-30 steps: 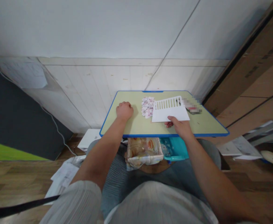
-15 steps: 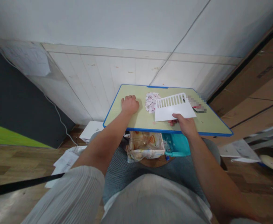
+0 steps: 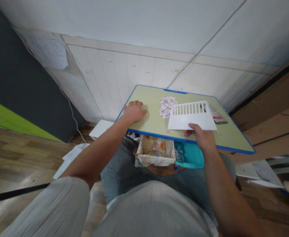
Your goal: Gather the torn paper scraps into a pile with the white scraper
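Note:
My right hand [image 3: 200, 134] grips the near edge of a flat white slotted board [image 3: 192, 120], thumb on top and fingers beneath. A row of long slots runs along the board's far side. Left of it lies a heap of small pale pink-and-white pieces [image 3: 167, 106], partly overlapped by the board's edge. On the left part of the small table [image 3: 151, 123] my left hand [image 3: 134, 112] rests palm down, fingers spread, with nothing in it. Past the board's right end lies an item [image 3: 219, 117] blurred by pixelation, showing some red and black.
Below the table edge are a cloth-lined basket [image 3: 156, 160] and a turquoise plastic bin [image 3: 192, 158], close to my legs. A wall [image 3: 124, 72] stands behind the table. Brown cardboard boxes [image 3: 268, 128] are stacked to the right. A white box [image 3: 101, 129] sits at left.
The view has turned, so the table appears farther right. My left hand has shifted toward the table's left edge and its fingers have spread. My right hand still holds the board.

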The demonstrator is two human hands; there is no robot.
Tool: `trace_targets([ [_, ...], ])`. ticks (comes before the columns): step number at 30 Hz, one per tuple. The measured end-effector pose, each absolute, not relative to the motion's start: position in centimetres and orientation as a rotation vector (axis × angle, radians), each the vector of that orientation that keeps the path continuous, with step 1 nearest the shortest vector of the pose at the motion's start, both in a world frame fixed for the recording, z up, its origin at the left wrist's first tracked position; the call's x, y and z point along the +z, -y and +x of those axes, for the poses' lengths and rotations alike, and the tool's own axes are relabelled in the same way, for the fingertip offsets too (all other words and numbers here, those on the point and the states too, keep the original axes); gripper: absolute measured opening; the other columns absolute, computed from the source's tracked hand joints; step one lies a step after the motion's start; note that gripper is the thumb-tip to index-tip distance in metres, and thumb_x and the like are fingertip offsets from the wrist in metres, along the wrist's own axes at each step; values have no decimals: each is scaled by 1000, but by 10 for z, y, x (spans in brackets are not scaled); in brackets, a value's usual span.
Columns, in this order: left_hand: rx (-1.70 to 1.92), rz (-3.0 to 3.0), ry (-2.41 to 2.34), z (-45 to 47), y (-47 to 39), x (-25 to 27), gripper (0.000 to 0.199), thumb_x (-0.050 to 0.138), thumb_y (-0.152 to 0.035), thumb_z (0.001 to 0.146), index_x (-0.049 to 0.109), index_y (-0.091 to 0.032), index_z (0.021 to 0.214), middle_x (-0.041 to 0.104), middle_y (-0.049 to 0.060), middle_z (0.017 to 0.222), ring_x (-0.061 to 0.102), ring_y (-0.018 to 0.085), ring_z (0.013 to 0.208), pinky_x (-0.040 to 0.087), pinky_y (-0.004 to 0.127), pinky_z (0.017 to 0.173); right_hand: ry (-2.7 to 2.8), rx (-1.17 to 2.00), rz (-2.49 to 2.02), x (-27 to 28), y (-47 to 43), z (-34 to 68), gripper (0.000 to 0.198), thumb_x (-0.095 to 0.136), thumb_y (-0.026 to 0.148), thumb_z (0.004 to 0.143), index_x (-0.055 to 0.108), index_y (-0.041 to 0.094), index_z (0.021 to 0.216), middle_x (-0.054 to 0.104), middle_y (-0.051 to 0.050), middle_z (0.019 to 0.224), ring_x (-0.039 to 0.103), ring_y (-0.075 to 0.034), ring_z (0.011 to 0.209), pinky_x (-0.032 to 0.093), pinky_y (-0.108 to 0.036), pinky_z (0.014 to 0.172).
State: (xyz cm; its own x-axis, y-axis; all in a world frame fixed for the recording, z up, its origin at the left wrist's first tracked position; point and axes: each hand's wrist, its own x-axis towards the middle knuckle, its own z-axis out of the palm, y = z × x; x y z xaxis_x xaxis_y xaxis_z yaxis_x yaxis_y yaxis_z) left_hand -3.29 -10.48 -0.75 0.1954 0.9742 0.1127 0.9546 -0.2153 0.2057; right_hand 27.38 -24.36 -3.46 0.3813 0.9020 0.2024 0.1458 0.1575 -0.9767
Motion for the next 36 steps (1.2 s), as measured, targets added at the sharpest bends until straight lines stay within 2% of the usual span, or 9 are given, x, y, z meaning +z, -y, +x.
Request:
trace_targets([
  [4, 391, 2381, -1933, -45, 127, -20, 57, 49, -50, 120, 65, -26, 168, 59, 17, 184, 50, 41, 171, 39, 67, 141, 1037, 724, -1310, -40, 250, 272, 25, 89, 47, 76, 77, 25, 78, 78, -4, 66, 72, -24, 53, 68, -39, 57],
  [7, 406, 2417, -1930, -46, 131, -24, 58, 47, -50, 121, 65, -22, 169, 59, 18, 184, 51, 41, 171, 40, 68, 141, 1010, 716, -1303, -43, 249, 273, 27, 91, 47, 74, 76, 25, 80, 78, -2, 65, 72, -24, 52, 68, -38, 55],
  [11, 452, 2464, -1912, -45, 139, -25, 55, 49, -46, 120, 69, -21, 165, 63, 18, 181, 54, 41, 170, 43, 67, 140, 990, 728, -1294, -44, 247, 274, 30, 92, 49, 72, 74, 26, 80, 77, -2, 64, 73, -25, 53, 67, -38, 54],
  [15, 511, 2554, -1827, -47, 159, -31, 51, 51, -46, 121, 71, -24, 163, 65, 16, 180, 55, 39, 170, 43, 64, 141, 1002, 706, -1283, -42, 249, 273, 25, 89, 46, 74, 75, 25, 78, 76, -1, 63, 71, -24, 52, 66, -37, 54],
  [24, 493, 2558, -1801, -48, 168, -32, 53, 54, -50, 121, 68, -28, 167, 60, 12, 186, 50, 40, 175, 38, 67, 144, 1095, 687, -1350, -41, 255, 277, 24, 84, 45, 79, 77, 25, 68, 77, -4, 64, 71, -24, 58, 68, -38, 63],
  [29, 487, 2577, -1787, -49, 167, -34, 56, 54, -51, 121, 69, -24, 168, 61, 14, 185, 51, 41, 174, 42, 66, 141, 1170, 671, -1392, -39, 258, 280, 29, 81, 46, 82, 78, 26, 62, 78, -6, 65, 75, -26, 65, 70, -39, 73],
  [36, 533, 2552, -1787, -49, 168, -33, 52, 56, -50, 120, 73, -25, 163, 65, 13, 181, 54, 38, 172, 44, 63, 140, 1188, 698, -1325, -43, 256, 283, 27, 82, 45, 85, 76, 27, 65, 78, -5, 66, 73, -26, 62, 69, -41, 72],
])
